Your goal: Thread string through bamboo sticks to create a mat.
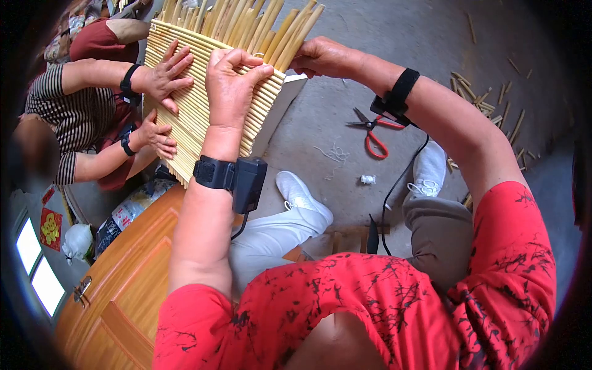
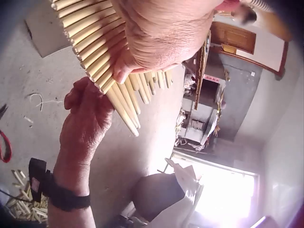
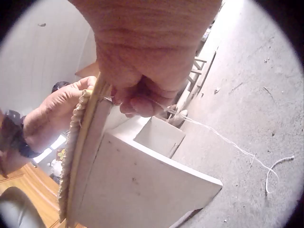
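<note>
A mat of thin reed sticks (image 1: 185, 92) tied side by side lies over a white stand (image 3: 147, 175). Longer loose-ended sticks (image 1: 246, 28) fan out beyond its far edge. My left hand (image 1: 229, 89) lies over that edge, thumb and fingers curled to grip the sticks near the corner. Beside the same corner, my right hand (image 1: 327, 57) pinches a white string (image 3: 228, 141), whose free end trails over the floor in the right wrist view. Another person's two hands (image 1: 165, 77) rest with spread fingers on the mat's left part.
Red-handled scissors (image 1: 371, 128), a small white spool (image 1: 368, 179) and a tangle of thread (image 1: 335, 154) lie on the concrete floor. Cut stick pieces (image 1: 481, 102) are scattered at the right. An orange wooden panel (image 1: 139, 259) stands at lower left; white shoes (image 1: 302, 194) are below.
</note>
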`<state>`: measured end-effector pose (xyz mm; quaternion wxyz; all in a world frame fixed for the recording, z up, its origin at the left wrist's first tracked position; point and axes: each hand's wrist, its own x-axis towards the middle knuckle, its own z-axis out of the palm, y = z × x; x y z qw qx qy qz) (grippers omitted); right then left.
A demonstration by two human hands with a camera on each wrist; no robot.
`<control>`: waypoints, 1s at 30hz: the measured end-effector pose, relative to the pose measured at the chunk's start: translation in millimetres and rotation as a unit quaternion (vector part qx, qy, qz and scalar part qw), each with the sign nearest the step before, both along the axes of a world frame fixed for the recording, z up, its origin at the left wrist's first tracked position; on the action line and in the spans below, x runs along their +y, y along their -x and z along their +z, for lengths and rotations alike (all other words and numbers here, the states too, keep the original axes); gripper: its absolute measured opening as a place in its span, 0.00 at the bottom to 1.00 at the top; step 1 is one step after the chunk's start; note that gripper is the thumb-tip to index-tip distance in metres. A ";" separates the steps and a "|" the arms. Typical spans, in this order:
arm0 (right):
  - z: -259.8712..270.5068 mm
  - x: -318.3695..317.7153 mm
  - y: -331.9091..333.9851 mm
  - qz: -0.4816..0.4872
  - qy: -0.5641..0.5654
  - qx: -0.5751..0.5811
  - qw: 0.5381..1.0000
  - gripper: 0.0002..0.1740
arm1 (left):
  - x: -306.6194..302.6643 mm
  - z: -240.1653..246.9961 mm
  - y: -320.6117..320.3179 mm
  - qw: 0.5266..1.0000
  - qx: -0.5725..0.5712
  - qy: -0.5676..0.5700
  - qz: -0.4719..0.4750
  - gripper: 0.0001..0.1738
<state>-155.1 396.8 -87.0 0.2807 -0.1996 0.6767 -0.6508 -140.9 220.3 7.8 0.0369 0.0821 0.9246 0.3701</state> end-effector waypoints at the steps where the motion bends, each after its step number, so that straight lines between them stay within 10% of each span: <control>1: 2.1 1.2 -0.6 0.004 -0.006 0.005 1.000 0.13 | 3.6 4.6 1.7 0.999 -0.019 0.025 0.001 0.08; 30: -2.5 -3.5 6.3 0.037 0.046 -0.062 0.996 0.10 | -1.0 5.2 9.1 0.997 -0.080 0.002 0.007 0.11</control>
